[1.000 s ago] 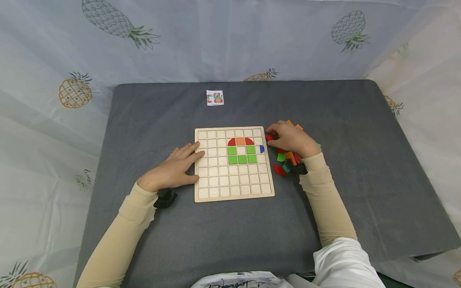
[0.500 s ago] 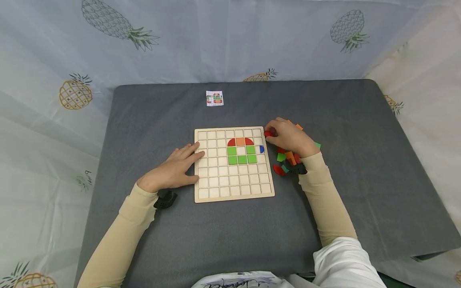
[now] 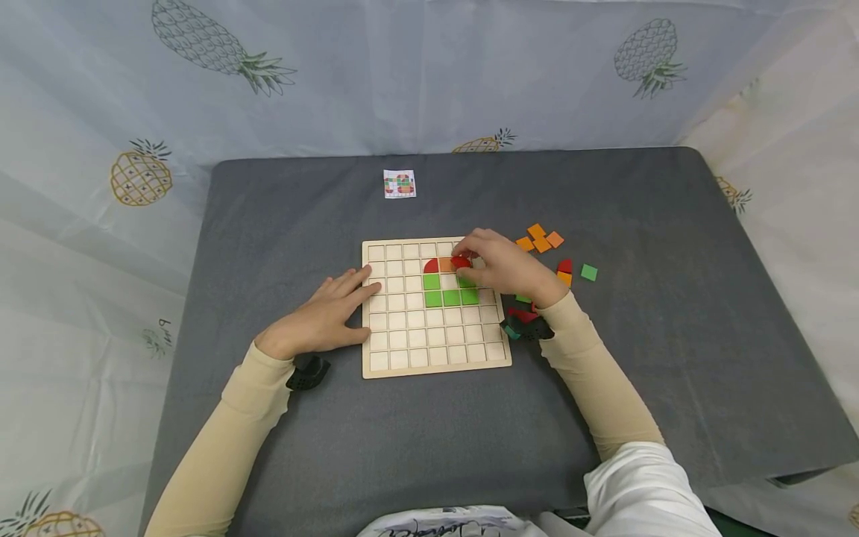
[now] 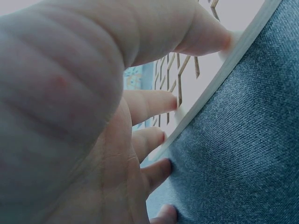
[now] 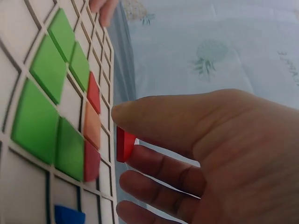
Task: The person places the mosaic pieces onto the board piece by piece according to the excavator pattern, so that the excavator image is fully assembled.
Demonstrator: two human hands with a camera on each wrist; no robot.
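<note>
A wooden grid board (image 3: 403,328) lies on the table. My left hand (image 3: 325,309) rests at its left edge, fingers spread, thumb and some fingertips on the rim. Over the board's upper right part, my right hand (image 3: 506,265) pinches a red piece (image 5: 124,144) between thumb and fingers, just above the surface in the right wrist view. On the board, several green squares (image 3: 433,298) form a U below a red quarter-round piece (image 3: 431,265), an orange square (image 5: 92,125) and a second red piece (image 5: 91,161). A blue piece (image 5: 69,215) sits in a nearby cell.
Loose orange squares (image 3: 540,244), a green square (image 3: 589,272) and red pieces (image 3: 565,265) lie right of the board, some partly hidden by the right wrist. A small printed card (image 3: 400,184) with a coloured grid pattern lies behind the board.
My right hand has picked up a red piece from beside the board and moved left with it over the upper right cells, uncovering loose orange squares. The left hand stays put.
</note>
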